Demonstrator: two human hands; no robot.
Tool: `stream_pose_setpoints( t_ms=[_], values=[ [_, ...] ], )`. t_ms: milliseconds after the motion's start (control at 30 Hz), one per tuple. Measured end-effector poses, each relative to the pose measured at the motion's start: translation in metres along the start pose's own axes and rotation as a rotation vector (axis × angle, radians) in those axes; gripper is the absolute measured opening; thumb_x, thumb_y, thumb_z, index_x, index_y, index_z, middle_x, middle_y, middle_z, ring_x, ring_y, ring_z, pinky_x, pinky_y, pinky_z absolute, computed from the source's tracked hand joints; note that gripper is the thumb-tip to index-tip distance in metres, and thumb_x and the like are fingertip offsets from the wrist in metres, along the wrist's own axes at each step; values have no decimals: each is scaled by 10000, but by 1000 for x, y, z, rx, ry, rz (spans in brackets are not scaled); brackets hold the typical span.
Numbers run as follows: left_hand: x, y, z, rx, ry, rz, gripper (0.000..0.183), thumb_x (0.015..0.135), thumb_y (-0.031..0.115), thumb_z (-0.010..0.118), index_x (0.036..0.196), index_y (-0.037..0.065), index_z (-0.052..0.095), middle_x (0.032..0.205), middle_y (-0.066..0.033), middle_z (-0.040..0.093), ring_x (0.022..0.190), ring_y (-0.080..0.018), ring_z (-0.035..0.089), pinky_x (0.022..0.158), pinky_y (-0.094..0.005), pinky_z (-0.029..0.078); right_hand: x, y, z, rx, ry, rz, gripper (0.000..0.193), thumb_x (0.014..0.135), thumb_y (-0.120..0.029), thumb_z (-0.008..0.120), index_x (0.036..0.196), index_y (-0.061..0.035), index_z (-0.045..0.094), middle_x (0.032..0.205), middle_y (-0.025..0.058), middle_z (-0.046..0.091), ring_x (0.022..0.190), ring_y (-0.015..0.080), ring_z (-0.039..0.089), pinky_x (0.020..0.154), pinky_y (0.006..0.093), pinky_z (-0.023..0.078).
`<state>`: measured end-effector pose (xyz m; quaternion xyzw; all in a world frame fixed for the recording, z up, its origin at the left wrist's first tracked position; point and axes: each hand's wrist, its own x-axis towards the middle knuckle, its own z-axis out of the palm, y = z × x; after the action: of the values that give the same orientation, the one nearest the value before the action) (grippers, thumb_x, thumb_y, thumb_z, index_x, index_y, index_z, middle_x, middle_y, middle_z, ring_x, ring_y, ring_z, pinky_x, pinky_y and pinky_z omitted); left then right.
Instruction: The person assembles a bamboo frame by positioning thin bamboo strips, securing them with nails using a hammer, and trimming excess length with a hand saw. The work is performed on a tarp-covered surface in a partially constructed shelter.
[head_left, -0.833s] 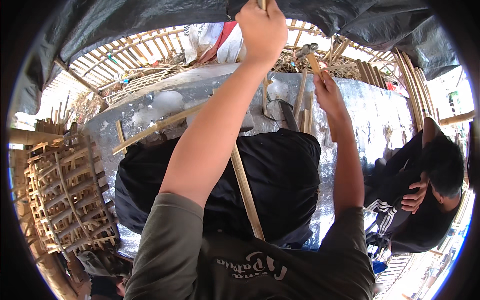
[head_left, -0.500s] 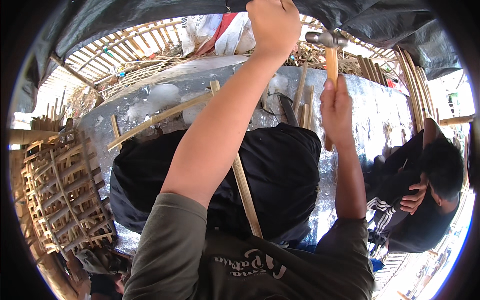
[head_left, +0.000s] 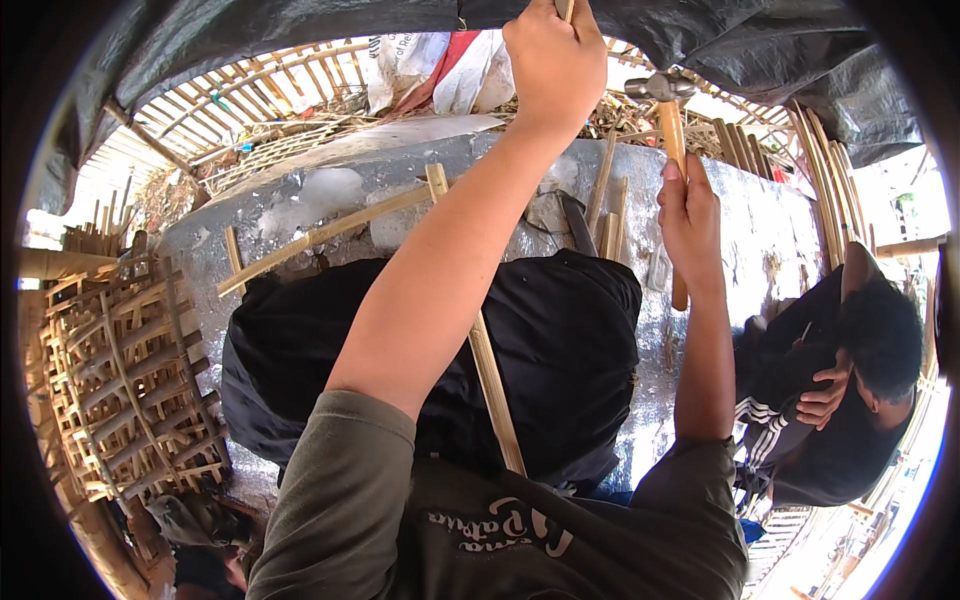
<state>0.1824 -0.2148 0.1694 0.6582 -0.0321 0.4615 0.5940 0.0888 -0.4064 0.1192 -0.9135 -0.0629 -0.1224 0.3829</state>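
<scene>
My left hand (head_left: 556, 75) is raised high at the top of the view, closed around a thin light-brown stick (head_left: 567, 9) whose end pokes out between the fingers; the rest of it is hidden. To its right, my right hand (head_left: 690, 215) grips a hammer (head_left: 674, 130) by its wooden handle, the metal head up and apart from the left hand. Below my left forearm, a long wooden strip (head_left: 492, 385) lies across a black cloth-covered bundle (head_left: 560, 350) in front of me. Another strip (head_left: 325, 237) slants to the left, near the long strip's far end.
A grey, worn surface (head_left: 330, 190) spreads beyond the bundle, with a dark-handled tool (head_left: 578, 225) and short wooden pieces (head_left: 612, 232) on it. Bamboo latticework (head_left: 135, 390) stands at left. A seated person (head_left: 850, 400) is close on the right. Dark sheeting (head_left: 760, 50) hangs overhead.
My right hand and the hammer have shifted slightly right and a little down. My left hand has moved slightly right, and more of the stick's end shows.
</scene>
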Motion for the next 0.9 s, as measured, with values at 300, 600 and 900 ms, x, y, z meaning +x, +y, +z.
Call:
stream_pose_setpoints(
  t_ms=[300,600,900],
  values=[
    [0,3,-8,-33,-41,-84,421,1043,225,542,727,-52,570,531,-176,507,466,-268,485,504,-434,374,-12,39,43,-298,-263,92,273,1069,-283,451,1153,-33,524,803,319,650,826,558,646,712,639,487],
    [-3,4,-4,-32,-27,-110,444,1051,240,529,707,-39,562,520,-162,496,468,-263,485,507,-441,368,-17,7,45,-85,-87,44,262,1078,-260,458,1136,-9,507,749,257,662,676,467,671,554,508,489],
    [4,-6,-13,-58,2,-85,450,1051,233,533,688,-32,548,505,-144,484,449,-234,453,487,-439,347,-2,19,31,-104,-157,136,246,1068,-259,470,1140,-28,517,806,305,664,784,543,649,628,575,512]
  ],
)
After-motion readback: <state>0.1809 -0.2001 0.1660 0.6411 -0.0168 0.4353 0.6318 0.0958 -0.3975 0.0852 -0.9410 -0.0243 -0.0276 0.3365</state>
